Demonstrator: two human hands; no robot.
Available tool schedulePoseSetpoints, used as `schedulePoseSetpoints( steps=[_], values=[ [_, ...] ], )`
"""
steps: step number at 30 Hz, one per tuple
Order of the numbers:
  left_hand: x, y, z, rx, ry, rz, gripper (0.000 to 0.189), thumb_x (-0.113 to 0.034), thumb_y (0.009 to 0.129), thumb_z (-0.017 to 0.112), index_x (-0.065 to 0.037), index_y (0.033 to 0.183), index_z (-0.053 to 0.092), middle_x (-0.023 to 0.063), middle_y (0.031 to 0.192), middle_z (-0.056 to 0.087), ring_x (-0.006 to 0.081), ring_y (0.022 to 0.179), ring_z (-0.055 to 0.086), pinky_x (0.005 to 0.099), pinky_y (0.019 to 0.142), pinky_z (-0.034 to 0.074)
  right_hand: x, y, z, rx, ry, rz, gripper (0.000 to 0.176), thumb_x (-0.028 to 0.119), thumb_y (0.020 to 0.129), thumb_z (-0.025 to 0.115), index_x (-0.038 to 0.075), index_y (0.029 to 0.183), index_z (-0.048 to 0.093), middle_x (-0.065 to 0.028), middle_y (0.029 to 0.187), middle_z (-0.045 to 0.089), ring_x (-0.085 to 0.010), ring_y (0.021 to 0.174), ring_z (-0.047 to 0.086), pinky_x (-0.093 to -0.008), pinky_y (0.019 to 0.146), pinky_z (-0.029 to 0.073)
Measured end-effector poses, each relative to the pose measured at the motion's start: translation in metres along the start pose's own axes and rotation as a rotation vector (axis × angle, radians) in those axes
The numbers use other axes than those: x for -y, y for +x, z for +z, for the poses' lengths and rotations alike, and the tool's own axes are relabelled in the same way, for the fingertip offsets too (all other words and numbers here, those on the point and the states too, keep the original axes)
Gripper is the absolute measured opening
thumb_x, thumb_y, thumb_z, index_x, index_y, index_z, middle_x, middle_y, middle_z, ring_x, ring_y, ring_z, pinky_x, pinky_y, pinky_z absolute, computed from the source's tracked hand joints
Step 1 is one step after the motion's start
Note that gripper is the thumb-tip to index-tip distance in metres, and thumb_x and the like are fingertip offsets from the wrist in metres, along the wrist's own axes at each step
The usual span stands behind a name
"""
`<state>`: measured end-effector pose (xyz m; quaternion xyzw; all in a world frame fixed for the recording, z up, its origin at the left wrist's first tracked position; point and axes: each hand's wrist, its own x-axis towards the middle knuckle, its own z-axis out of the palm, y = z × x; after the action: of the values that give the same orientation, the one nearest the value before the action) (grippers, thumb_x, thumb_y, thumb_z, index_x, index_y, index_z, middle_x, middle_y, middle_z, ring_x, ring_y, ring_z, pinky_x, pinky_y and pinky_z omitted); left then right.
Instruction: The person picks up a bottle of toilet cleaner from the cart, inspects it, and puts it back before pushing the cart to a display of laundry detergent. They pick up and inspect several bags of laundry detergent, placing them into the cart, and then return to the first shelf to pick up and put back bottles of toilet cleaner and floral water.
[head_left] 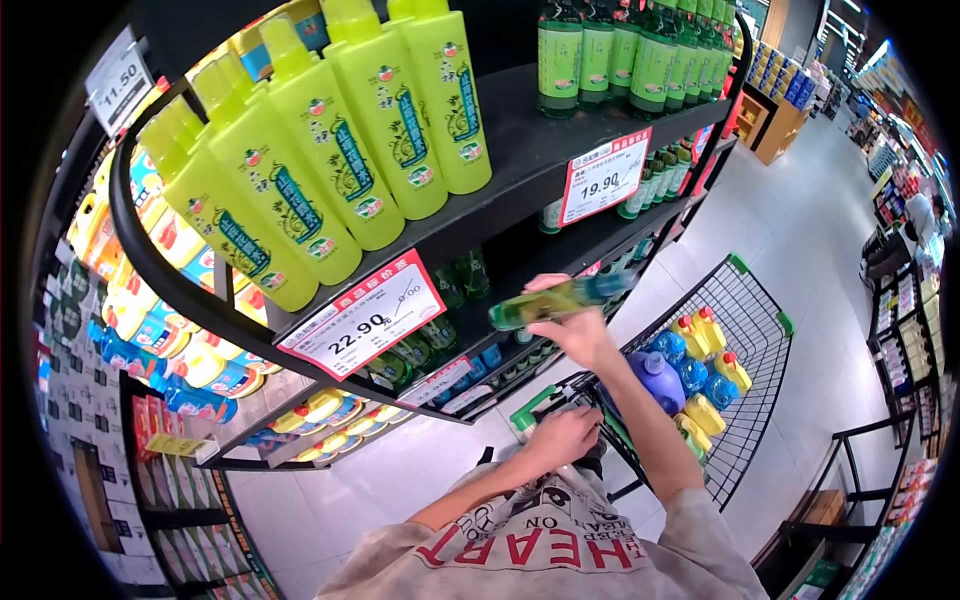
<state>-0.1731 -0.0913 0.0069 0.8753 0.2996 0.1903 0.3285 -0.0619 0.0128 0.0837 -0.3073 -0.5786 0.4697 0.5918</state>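
A small green bottle (510, 311), blurred by motion, lies sideways in my right hand (570, 325), in front of the shelf's lower tiers. My right fingers are wrapped round its middle. My left hand (562, 436) is lower, over the green and black handle end of a shopping cart (770, 395); its fingers are curled, and what they hold is hidden. Several yellow-green bottles (350, 150) stand on the upper shelf at the left, and several green glass bottles (655, 60) stand at its right end.
The cart holds a purple jug (655, 382), blue bottles (692, 375) and yellow bottles (707, 328). Red-edged price tags (365, 315) hang from the curved shelf edge. An aisle floor (830, 230) runs along the right, with more shelves beyond. Another person (918, 225) is far right.
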Motion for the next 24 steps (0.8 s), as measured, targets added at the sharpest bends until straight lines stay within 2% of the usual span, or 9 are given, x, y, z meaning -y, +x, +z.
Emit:
schedulePoseSetpoints(
  steps=[2, 4, 6, 7, 12, 14, 18, 20, 24],
  values=[
    [-0.002, 0.000, -0.002, -0.005, -0.011, -0.017, 0.021, -0.017, 0.083, 0.059, -0.005, 0.100, 0.059, 0.0146, 0.086, 0.063, 0.0344, 0.072, 0.064, 0.0445, 0.066, 0.052, -0.001, 0.012, 0.018, 0.114, -0.315, 0.063, 0.045, -0.005, 0.070, 0.074, 0.005, 0.110, 0.056, -0.0076, 0.111, 0.055, -0.0214, 0.106, 0.056, -0.0344, 0.090, 0.045],
    [-0.001, -0.001, -0.001, -0.008, -0.018, -0.029, 0.020, -0.017, 0.083, 0.060, -0.004, 0.099, 0.060, 0.0154, 0.087, 0.064, 0.0349, 0.071, 0.064, 0.0445, 0.065, 0.052, -0.020, 0.017, 0.031, 0.162, -0.380, 0.101, 0.043, -0.007, 0.070, 0.073, 0.004, 0.108, 0.057, -0.0091, 0.109, 0.057, -0.0220, 0.099, 0.059, -0.0323, 0.086, 0.046],
    [0.002, -0.001, 0.002, -0.021, 0.000, -0.003, 0.019, -0.018, 0.084, 0.059, -0.003, 0.095, 0.062, 0.0171, 0.086, 0.063, 0.0363, 0.071, 0.064, 0.0447, 0.065, 0.053, -0.033, 0.023, 0.039, 0.187, -0.494, -0.092, 0.043, -0.008, 0.070, 0.072, 0.004, 0.108, 0.057, -0.0091, 0.107, 0.059, -0.0225, 0.097, 0.061, -0.0314, 0.084, 0.047],
    [0.004, -0.001, 0.003, -0.005, 0.001, -0.018, 0.020, -0.019, 0.084, 0.060, -0.002, 0.093, 0.063, 0.0182, 0.088, 0.064, 0.0370, 0.074, 0.064, 0.0457, 0.068, 0.053, -0.038, 0.023, 0.041, 0.189, -0.513, -0.081, 0.039, -0.010, 0.073, 0.068, 0.001, 0.108, 0.055, -0.0116, 0.106, 0.061, -0.0239, 0.096, 0.062, -0.0331, 0.084, 0.047],
    [0.004, 0.000, 0.005, 0.056, 0.026, -0.047, 0.021, -0.021, 0.084, 0.061, -0.002, 0.094, 0.064, 0.0188, 0.091, 0.065, 0.0377, 0.076, 0.064, 0.0469, 0.070, 0.052, -0.063, 0.031, 0.043, 0.259, -0.450, 0.026, 0.034, -0.011, 0.079, 0.060, -0.006, 0.109, 0.047, -0.0181, 0.110, 0.057, -0.0266, 0.099, 0.061, -0.0372, 0.085, 0.049],
    [0.002, 0.000, 0.002, 0.075, 0.023, -0.047, 0.022, -0.021, 0.083, 0.061, -0.003, 0.095, 0.064, 0.0189, 0.091, 0.065, 0.0383, 0.076, 0.064, 0.0475, 0.071, 0.052, -0.068, 0.034, 0.049, 0.252, -0.462, -0.032, 0.037, -0.011, 0.078, 0.059, -0.007, 0.112, 0.045, -0.0198, 0.110, 0.057, -0.0323, 0.101, 0.060, -0.0374, 0.085, 0.051],
    [-0.003, -0.002, 0.000, 0.128, 0.047, -0.109, 0.028, -0.023, 0.082, 0.063, -0.005, 0.102, 0.063, 0.0195, 0.094, 0.065, 0.0394, 0.083, 0.063, 0.0476, 0.075, 0.051, -0.064, 0.036, 0.055, 0.217, -0.465, -0.020, 0.040, -0.013, 0.077, 0.056, -0.008, 0.116, 0.045, -0.0231, 0.113, 0.056, -0.0383, 0.105, 0.057, -0.0384, 0.085, 0.053],
    [-0.004, -0.003, -0.001, 0.148, 0.059, -0.109, 0.030, -0.024, 0.081, 0.064, -0.005, 0.105, 0.062, 0.0196, 0.096, 0.065, 0.0391, 0.086, 0.063, 0.0474, 0.077, 0.051, -0.068, 0.039, 0.056, 0.252, -0.457, -0.025, 0.050, -0.018, 0.074, 0.049, -0.008, 0.123, 0.043, -0.0275, 0.121, 0.051, -0.0454, 0.112, 0.050, -0.0411, 0.086, 0.054],
    [-0.006, -0.003, 0.001, 0.176, 0.092, -0.148, 0.034, -0.023, 0.080, 0.064, -0.006, 0.109, 0.061, 0.0191, 0.103, 0.064, 0.0372, 0.094, 0.062, 0.0462, 0.081, 0.049, -0.066, 0.036, 0.056, 0.234, -0.380, 0.041, 0.056, -0.021, 0.072, 0.042, -0.008, 0.127, 0.041, -0.0267, 0.127, 0.049, -0.0421, 0.115, 0.051, -0.0373, 0.087, 0.056]
  ],
)
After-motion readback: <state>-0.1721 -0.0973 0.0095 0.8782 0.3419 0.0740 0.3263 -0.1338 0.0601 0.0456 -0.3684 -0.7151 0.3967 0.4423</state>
